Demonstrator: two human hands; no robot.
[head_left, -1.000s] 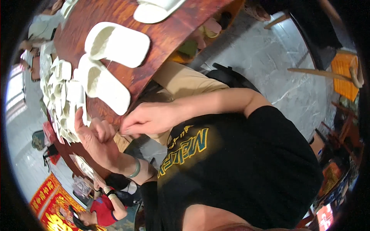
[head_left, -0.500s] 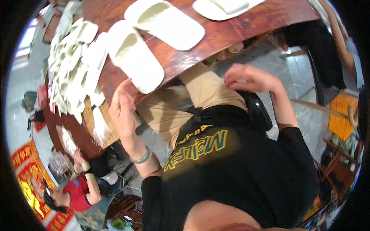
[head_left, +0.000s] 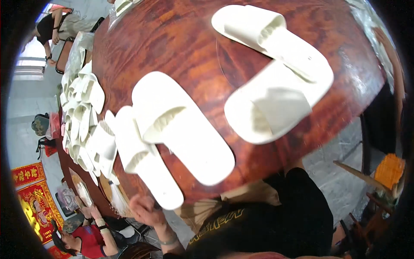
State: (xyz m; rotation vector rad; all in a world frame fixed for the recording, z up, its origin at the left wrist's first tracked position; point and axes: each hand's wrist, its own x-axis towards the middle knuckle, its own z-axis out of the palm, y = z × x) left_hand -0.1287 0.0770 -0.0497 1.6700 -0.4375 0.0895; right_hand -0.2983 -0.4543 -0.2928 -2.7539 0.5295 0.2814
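My left hand (head_left: 148, 210) is at the table's near edge, beside the end of a white slide slipper (head_left: 161, 183). Its fingers are loosely bent and slightly blurred, and nothing shows in them. A larger-looking white slipper (head_left: 196, 149) lies against that one, slanting the same way. Farther right, two more white slippers form an angle: the upper slipper (head_left: 306, 52) overlaps the end of the lower slipper (head_left: 246, 112). All of them rest sole down on the glossy red-brown wooden table (head_left: 172, 43). My right hand is out of view.
A heap of white slippers (head_left: 79, 116) sits left of the table. White bristles or threads (head_left: 117, 196) hang below it. At lower left a person in a red top (head_left: 90, 239) handles a white item. An orange chair seat (head_left: 389, 170) and clear plastic (head_left: 366, 17) are at the right.
The view has shifted, showing more of the tabletop and the right-hand slippers. My left hand's fingers have gone from stretched to bent. My right hand has left the picture.
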